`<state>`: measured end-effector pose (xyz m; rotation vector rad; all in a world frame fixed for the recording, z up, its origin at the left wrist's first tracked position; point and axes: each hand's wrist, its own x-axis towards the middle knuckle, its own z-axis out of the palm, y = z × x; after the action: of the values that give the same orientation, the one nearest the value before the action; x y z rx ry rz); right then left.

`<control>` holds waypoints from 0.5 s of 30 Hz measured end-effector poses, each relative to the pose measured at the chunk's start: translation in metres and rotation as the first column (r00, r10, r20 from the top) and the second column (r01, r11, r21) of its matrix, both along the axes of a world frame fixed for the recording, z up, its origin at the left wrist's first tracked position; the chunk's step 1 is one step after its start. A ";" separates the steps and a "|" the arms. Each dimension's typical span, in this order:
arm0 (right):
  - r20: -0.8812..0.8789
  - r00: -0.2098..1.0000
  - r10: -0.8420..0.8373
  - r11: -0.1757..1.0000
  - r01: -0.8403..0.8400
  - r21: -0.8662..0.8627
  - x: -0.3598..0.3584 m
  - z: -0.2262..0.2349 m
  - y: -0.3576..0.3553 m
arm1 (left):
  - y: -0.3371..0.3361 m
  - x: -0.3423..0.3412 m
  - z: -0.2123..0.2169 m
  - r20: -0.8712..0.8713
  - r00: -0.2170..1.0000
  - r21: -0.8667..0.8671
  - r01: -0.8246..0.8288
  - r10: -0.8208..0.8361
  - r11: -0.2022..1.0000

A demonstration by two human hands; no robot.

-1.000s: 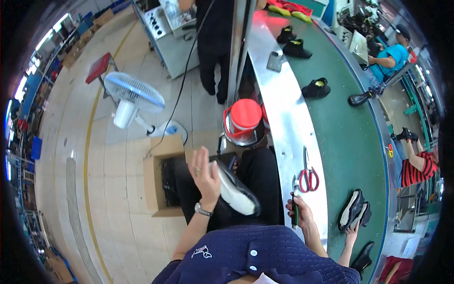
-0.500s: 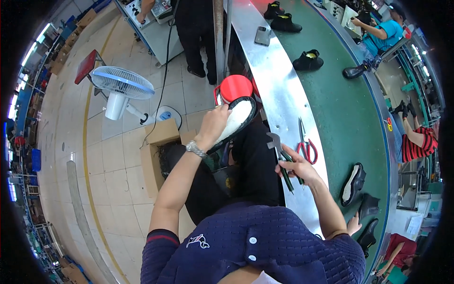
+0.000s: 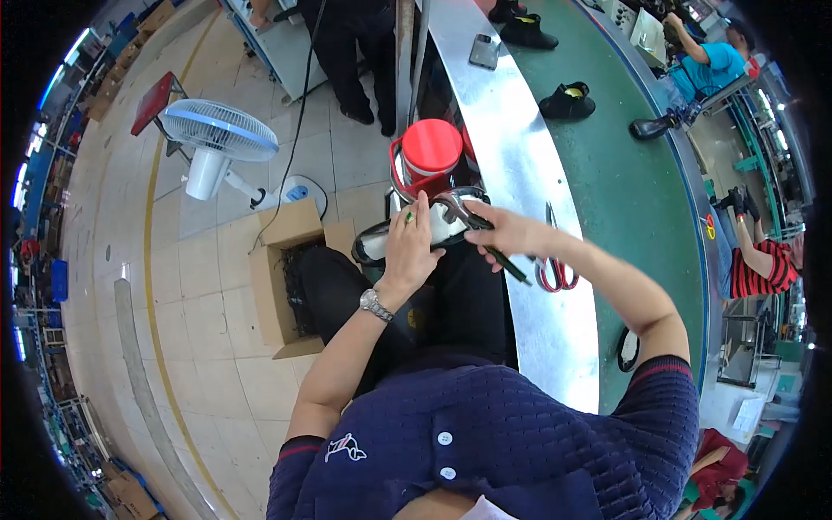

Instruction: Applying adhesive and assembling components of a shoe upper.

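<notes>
Across my lap lies a black shoe (image 3: 373,248), its pale underside turned up. My left hand (image 3: 411,252) rests over its middle and holds it steady, fingers pointing away from me. In my right hand (image 3: 510,232) is a pair of lasting pincers (image 3: 511,268) with dark green handles. Their metal jaws are at the shoe's far right edge, beside my left fingertips; whether they bite on the upper cannot be made out. Just beyond the shoe stands a red-lidded container (image 3: 432,146).
To my right, red-handled scissors (image 3: 568,276) and a phone (image 3: 485,52) lie on the metal ledge (image 3: 511,130). Several black shoes sit on the green conveyor (image 3: 633,199). An open carton (image 3: 270,303) and a fan (image 3: 220,139) stand to my left. Other people are nearby.
The shoe has turned to lie more crosswise. My left hand has shifted onto its middle, and my right hand has brought the pincers from over the ledge to the shoe's edge.
</notes>
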<state>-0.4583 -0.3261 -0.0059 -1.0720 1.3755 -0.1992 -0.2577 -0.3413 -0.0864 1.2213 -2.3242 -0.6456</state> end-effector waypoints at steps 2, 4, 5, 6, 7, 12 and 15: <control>-0.085 0.996 0.001 0.968 -0.022 -0.249 0.004 -0.015 0.024 | 0.003 0.000 -0.005 -0.024 1.000 -0.096 0.012 -0.014 0.995; -0.146 0.989 -0.011 0.951 -0.034 -0.306 0.006 -0.024 0.038 | 0.006 0.001 -0.010 -0.046 0.998 -0.196 0.025 -0.034 0.980; -0.201 0.979 -0.031 0.929 -0.046 -0.367 0.006 -0.027 0.040 | 0.007 0.002 -0.014 -0.034 0.998 -0.251 0.040 -0.050 0.967; -0.236 0.972 -0.019 0.907 -0.083 -0.413 0.003 -0.029 0.039 | 0.008 0.003 -0.018 -0.022 0.998 -0.307 0.055 -0.065 0.950; -0.237 0.971 -0.022 0.908 -0.080 -0.412 -0.001 -0.025 0.033 | 0.007 0.007 -0.022 -0.023 0.997 -0.306 0.058 -0.069 0.950; -0.498 0.867 -0.006 0.688 -0.358 -0.631 0.013 0.022 0.005 | 0.007 0.011 -0.032 0.109 0.991 -0.468 0.122 -0.080 0.875; -0.465 0.854 -0.232 0.530 -0.290 -0.797 0.012 -0.041 0.010 | 0.008 0.003 -0.030 0.090 0.993 -0.483 0.112 -0.078 0.868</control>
<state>-0.4463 -0.3162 -0.0467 -2.1184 1.7969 -0.6541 -0.2546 -0.3335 -0.1166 0.9057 -2.4071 -0.0250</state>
